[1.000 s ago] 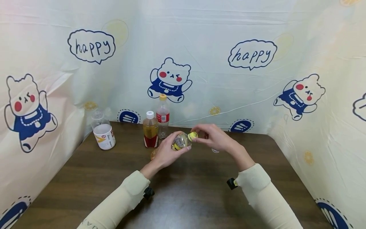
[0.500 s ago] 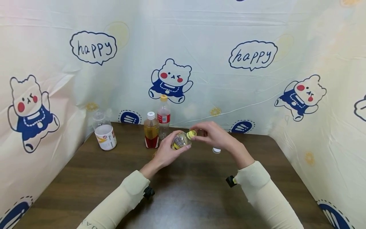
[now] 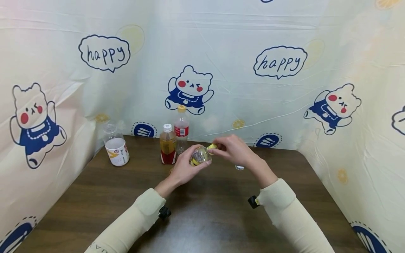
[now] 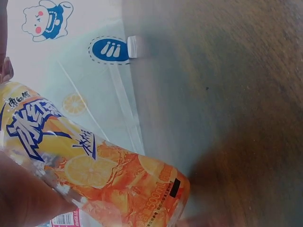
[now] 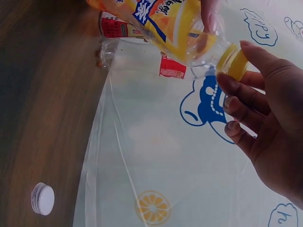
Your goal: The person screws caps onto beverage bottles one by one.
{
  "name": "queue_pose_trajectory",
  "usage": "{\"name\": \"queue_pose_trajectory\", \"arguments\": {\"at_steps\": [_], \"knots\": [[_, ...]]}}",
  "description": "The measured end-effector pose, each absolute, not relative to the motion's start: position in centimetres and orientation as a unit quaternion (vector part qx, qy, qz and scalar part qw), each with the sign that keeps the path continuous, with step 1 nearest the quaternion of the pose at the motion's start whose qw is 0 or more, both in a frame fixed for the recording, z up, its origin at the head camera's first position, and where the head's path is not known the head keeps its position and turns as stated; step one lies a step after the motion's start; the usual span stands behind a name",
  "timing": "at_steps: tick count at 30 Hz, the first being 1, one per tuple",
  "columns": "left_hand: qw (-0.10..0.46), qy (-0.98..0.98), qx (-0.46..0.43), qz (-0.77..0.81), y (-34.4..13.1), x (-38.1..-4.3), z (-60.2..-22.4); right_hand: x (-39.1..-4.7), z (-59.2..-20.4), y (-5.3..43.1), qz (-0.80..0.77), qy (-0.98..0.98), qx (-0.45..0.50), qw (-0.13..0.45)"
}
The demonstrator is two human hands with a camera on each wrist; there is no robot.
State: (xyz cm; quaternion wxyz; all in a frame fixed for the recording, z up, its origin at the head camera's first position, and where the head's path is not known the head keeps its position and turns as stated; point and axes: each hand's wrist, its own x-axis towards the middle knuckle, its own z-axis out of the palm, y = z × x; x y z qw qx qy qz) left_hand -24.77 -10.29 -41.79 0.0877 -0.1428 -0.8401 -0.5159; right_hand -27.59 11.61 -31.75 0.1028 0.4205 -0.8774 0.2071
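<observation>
My left hand (image 3: 186, 167) grips a clear plastic drink bottle (image 3: 200, 154) round its body, tilted with its neck toward the right. In the left wrist view the bottle's orange and yellow lemon label (image 4: 90, 161) shows large. Thumb and index finger of my right hand (image 3: 235, 151) pinch the yellow cap (image 5: 233, 63) at the bottle's neck; the other fingers curl loosely beside it. In the right wrist view the cap sits at the neck, close against its ring. On the table past my right hand lies a loose white cap (image 5: 43, 198).
Behind the left hand stand a white-capped bottle of amber drink (image 3: 167, 144) and a clear bottle with a red label and yellow cap (image 3: 181, 130). An uncapped clear jar-like bottle (image 3: 116, 147) stands at the left. A printed curtain (image 3: 234, 98) closes off the table's (image 3: 202, 218) back and sides.
The right hand's fingers have turned on the yellow cap, now covering more of it, and its wrist has shifted slightly left. The left hand holds the bottle almost still.
</observation>
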Motion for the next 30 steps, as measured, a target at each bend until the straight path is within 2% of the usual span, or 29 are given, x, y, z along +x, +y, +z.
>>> {"name": "queue_pose_trajectory", "arguments": {"at_steps": [16, 25, 30], "knots": [[0.036, -0.831, -0.158, -0.532, -11.4, -25.0, -41.1, -28.1, -30.9, 12.1, 0.241, -0.829, 0.504, 0.024], [0.049, -0.835, -0.16, -0.524, -11.2, -24.9, -41.2, -27.3, -31.3, 11.3, 0.194, -0.874, 0.437, 0.081], [0.046, -0.835, -0.162, -0.524, -11.3, -25.0, -41.1, -27.3, -31.4, 11.1, 0.196, -0.867, 0.45, 0.087]]}}
